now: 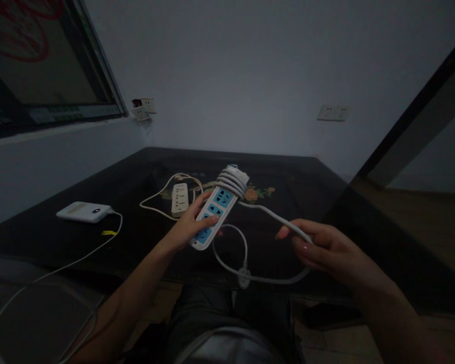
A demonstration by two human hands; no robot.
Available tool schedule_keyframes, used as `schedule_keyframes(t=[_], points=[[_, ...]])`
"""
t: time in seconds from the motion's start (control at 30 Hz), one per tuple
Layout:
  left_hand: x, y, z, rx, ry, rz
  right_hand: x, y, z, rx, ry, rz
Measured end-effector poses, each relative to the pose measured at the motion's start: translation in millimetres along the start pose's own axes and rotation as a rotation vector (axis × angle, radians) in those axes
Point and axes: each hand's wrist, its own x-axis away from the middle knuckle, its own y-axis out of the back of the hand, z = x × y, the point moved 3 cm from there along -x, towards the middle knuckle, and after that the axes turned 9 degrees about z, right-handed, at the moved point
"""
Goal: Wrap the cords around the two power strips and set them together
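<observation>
Note the power strip (216, 209) in the grasp of the left hand (192, 217), above the table (307, 184), with thumb laid across the socket face and fingers curled around beneath; likely a hold for steadiness against pull from the cord (273, 215). Find the coils (230, 183) around the strip's far end, just beyond the left fingers, apparently there to spare that grip. See the right hand (329, 247), well apart from the left fingers, with the cord held between thumb and fingers, probably for control of slack. From there, follow the loop down and leftward to the plug (243, 278), below and between both sets of fingers, seemingly dangling under its own weight. Locate the second strip (180, 198) on the table, beside the left fingers, perhaps there for working room.
</observation>
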Motion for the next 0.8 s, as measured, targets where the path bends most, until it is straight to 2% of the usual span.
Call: schedule_keyframes(t=[0.1,0.2,0.33,0.5,0.8], points=[[3,0.8,0,-0.145,0.054,0.069,4,4,21,0.393,0.049,-0.055],[3,-5.1,0,-0.348,0.067,0.202,-1,2,42,0.766,0.158,-0.073],[3,-19.2,-2,-0.538,0.069,0.406,-22,-2,60,0.974,0.287,-0.069],[4,-23.8,-9,-0.73,0.027,0.495,-54,2,66,0.924,0.375,-0.063],[8,-35.0,-20,-0.87,-0.049,0.641,-90,-5,42,0.642,0.27,0.097]])
